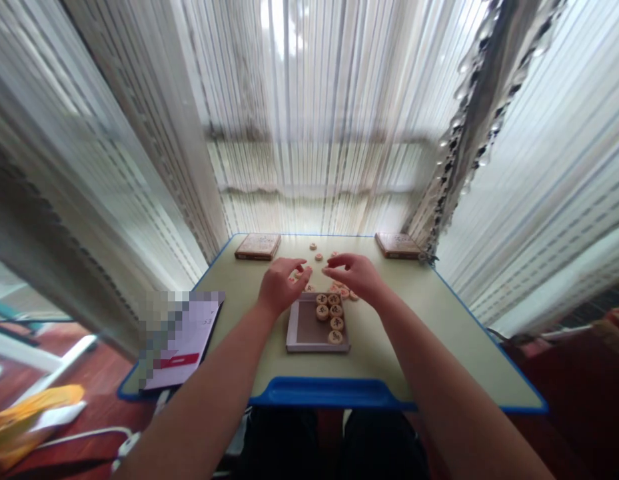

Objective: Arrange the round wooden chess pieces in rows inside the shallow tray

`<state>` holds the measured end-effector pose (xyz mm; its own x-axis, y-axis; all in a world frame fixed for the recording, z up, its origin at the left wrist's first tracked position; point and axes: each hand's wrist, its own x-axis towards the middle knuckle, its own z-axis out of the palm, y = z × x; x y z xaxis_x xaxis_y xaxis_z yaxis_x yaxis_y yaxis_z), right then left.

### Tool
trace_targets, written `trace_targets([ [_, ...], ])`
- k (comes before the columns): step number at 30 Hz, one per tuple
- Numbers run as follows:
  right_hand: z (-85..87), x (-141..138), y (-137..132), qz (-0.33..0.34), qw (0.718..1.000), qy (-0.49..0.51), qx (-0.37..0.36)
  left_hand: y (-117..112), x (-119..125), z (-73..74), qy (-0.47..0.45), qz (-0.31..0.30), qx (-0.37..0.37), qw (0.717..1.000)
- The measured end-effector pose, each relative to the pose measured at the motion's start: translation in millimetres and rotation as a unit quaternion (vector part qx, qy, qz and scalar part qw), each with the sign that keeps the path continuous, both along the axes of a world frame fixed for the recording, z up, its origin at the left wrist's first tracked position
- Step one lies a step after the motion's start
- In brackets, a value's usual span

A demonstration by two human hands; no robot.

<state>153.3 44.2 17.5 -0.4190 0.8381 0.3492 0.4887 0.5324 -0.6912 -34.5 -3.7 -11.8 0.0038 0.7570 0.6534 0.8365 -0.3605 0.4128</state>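
My left hand (282,287) hovers over loose xiangqi pieces just beyond the box's left side. Its thumb and fingers are apart, and I see nothing held between them. My right hand (358,277) is opposite, thumb and index finger curled together at a small pale disc, apparently a xiangqi piece (325,270). Below and between the hands lies a shallow open box (305,323). Several round wooden pieces with dark characters, such as this lower one (335,337), sit along its right side. More loose pieces (344,292) lie behind the box, partly hidden by my hands.
Two flat patterned boxes stand at the back, one left (258,246) and one right (399,245). A tablet or clipboard (189,347), partly blurred out, lies at the table's left edge. The table (429,333) has a blue rim and front tray (332,392). Curtains hang behind.
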Motion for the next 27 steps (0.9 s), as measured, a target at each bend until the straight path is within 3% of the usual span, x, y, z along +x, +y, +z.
trace_targets([
  [2,1.4,5.0,-19.2,0.008,0.999,0.051,-0.013,-11.0,0.3,3.2,0.017,-0.027,0.007,0.999],
  [7,-15.7,25.5,-69.3,-0.042,0.991,0.129,0.003,-30.9,-10.1,11.6,0.018,-0.004,-0.02,1.0],
  [12,-35.7,23.9,-103.3,-0.072,0.985,0.137,0.08,-63.2,-0.4,11.5,0.043,-0.081,-0.002,0.996],
  [19,-49.9,18.1,-103.7,-0.036,0.993,0.076,0.082,-82.5,9.1,-4.7,-0.019,-0.167,-0.046,0.985],
  [24,-53.4,19.4,-100.5,-0.029,0.992,0.085,0.094,-83.7,8.8,-10.3,-0.007,-0.132,-0.016,0.991],
  [27,-54.4,17.9,-100.0,-0.033,0.988,0.091,0.123,-83.9,12.5,-10.5,0.028,-0.143,0.027,0.989],
])
